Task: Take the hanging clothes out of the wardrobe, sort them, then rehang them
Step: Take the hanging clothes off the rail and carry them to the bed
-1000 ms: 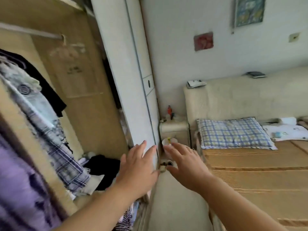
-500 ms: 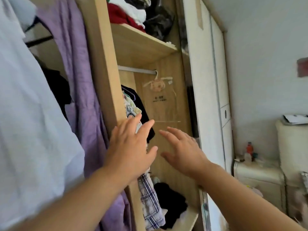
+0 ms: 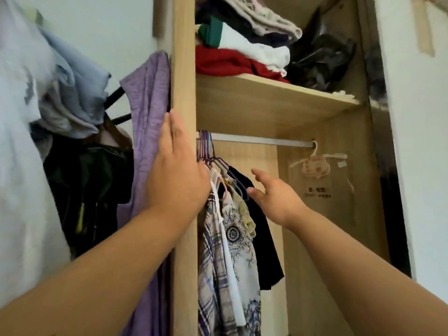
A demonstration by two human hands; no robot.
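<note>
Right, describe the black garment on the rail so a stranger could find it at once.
In the open wooden wardrobe, look under the shelf to the metal rail. The black garment hangs rightmost in the bunch at its left end, beside the right hand. It alone is plain dark, next to pale patterned and checked pieces.

Bare and unsleeved on both sides: left hand [image 3: 177, 180] broad, smooth-backed, with faint knuckle dimples; right hand [image 3: 276, 200] with a short rounded thumbnail; forearms [image 3: 97, 275] thick, smooth and uncovered to the picture's edge.
</note>
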